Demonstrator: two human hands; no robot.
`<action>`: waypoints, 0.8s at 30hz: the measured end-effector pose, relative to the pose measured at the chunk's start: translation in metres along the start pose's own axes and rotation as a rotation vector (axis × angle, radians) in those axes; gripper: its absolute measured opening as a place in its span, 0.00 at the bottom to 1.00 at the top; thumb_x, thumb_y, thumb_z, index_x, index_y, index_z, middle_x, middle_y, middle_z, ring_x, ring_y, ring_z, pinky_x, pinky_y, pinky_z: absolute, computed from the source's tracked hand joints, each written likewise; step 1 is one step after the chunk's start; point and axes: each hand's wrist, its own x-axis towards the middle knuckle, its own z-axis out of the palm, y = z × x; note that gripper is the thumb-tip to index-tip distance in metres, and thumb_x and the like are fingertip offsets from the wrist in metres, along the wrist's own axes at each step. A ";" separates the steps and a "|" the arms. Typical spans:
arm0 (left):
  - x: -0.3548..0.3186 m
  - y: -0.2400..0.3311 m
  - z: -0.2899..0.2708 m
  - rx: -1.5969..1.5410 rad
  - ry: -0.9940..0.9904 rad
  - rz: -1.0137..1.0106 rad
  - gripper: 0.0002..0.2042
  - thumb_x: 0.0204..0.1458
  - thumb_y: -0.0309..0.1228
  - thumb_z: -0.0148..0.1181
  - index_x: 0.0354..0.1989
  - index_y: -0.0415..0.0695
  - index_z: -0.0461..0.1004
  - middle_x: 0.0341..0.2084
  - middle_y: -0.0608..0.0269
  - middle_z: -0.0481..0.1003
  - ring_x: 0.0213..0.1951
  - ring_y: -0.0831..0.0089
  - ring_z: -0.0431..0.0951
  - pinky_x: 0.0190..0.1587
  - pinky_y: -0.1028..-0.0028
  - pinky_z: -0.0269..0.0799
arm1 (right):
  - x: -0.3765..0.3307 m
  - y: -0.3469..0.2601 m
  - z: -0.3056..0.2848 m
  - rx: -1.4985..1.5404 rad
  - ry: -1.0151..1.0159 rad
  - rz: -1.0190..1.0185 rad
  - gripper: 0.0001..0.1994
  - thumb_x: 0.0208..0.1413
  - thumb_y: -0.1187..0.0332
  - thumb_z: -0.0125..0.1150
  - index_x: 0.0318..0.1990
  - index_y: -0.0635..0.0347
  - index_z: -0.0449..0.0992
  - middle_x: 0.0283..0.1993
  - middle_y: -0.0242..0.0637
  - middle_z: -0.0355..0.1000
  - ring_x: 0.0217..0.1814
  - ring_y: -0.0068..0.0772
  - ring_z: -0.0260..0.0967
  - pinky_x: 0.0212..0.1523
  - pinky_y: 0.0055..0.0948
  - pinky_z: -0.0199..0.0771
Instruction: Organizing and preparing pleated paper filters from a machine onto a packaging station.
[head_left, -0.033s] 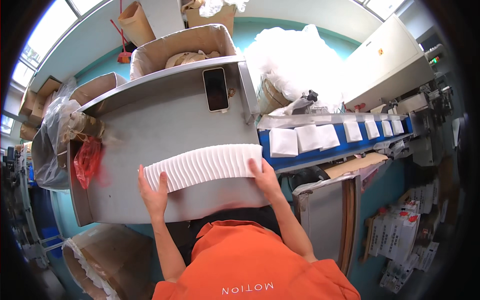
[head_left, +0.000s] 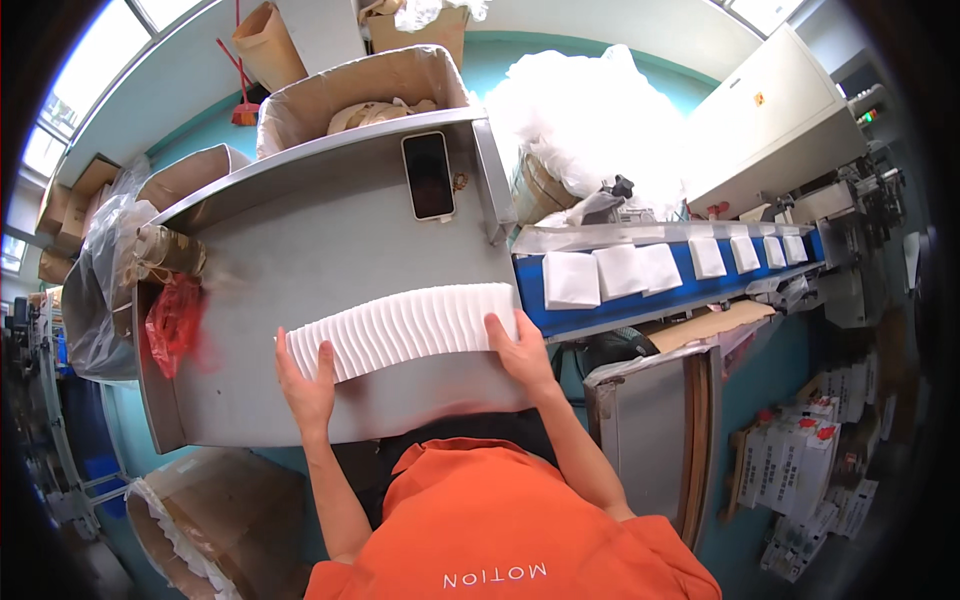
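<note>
A long row of white folded paper napkins (head_left: 410,330), packed on edge, curves across the front of the grey metal table. My left hand (head_left: 305,385) grips its left end, the thumb on the near side and the fingers round the end. At the right end my right hand (head_left: 522,355) holds the row, its thumb against the near side; its other fingers are partly hidden. To the right, several white napkin stacks (head_left: 572,280) lie spaced along a blue conveyor belt (head_left: 530,290), the closest ones almost touching.
A phone (head_left: 428,176) lies at the table's back right. A red plastic bag (head_left: 173,320) hangs by the left rim. Behind the table stands a lined carton (head_left: 365,85); another open carton (head_left: 215,520) is at the lower left. A metal-sided unit (head_left: 645,430) stands beside my right arm.
My right hand has shifted slightly left at the row's right end. The napkin stacks nearest me on the belt sit slightly farther right. My left hand has hardly moved.
</note>
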 end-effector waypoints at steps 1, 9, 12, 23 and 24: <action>0.000 0.003 0.001 -0.001 -0.008 0.002 0.37 0.54 0.47 0.61 0.66 0.40 0.54 0.60 0.42 0.61 0.62 0.48 0.61 0.62 0.58 0.57 | 0.003 -0.006 0.005 -0.003 0.056 -0.044 0.20 0.62 0.53 0.55 0.46 0.63 0.75 0.40 0.35 0.76 0.42 0.26 0.71 0.45 0.25 0.69; 0.005 0.001 -0.005 0.005 -0.024 -0.004 0.36 0.54 0.47 0.61 0.65 0.40 0.56 0.59 0.42 0.63 0.61 0.49 0.62 0.62 0.59 0.58 | 0.000 0.030 -0.029 0.617 -0.080 0.382 0.16 0.62 0.64 0.56 0.53 0.62 0.69 0.47 0.36 0.73 0.42 0.26 0.72 0.38 0.24 0.74; 0.007 0.005 -0.003 0.015 -0.064 0.042 0.35 0.54 0.46 0.62 0.65 0.40 0.56 0.58 0.42 0.63 0.60 0.49 0.64 0.61 0.59 0.59 | 0.010 0.027 -0.033 0.794 0.072 0.391 0.19 0.64 0.57 0.52 0.53 0.62 0.67 0.47 0.38 0.72 0.45 0.31 0.72 0.43 0.26 0.74; 0.005 0.006 -0.001 -0.017 -0.028 0.005 0.35 0.54 0.46 0.62 0.65 0.41 0.56 0.59 0.43 0.63 0.60 0.49 0.64 0.61 0.59 0.59 | -0.002 0.017 -0.022 0.971 -0.261 0.606 0.16 0.63 0.64 0.53 0.55 0.60 0.69 0.48 0.34 0.73 0.46 0.28 0.73 0.47 0.27 0.72; 0.006 0.005 0.000 -0.006 -0.032 0.021 0.35 0.54 0.46 0.62 0.65 0.41 0.56 0.59 0.43 0.63 0.60 0.49 0.64 0.61 0.59 0.59 | -0.003 0.029 -0.025 0.824 -0.234 0.570 0.16 0.63 0.65 0.53 0.55 0.59 0.68 0.48 0.35 0.73 0.45 0.28 0.73 0.46 0.27 0.74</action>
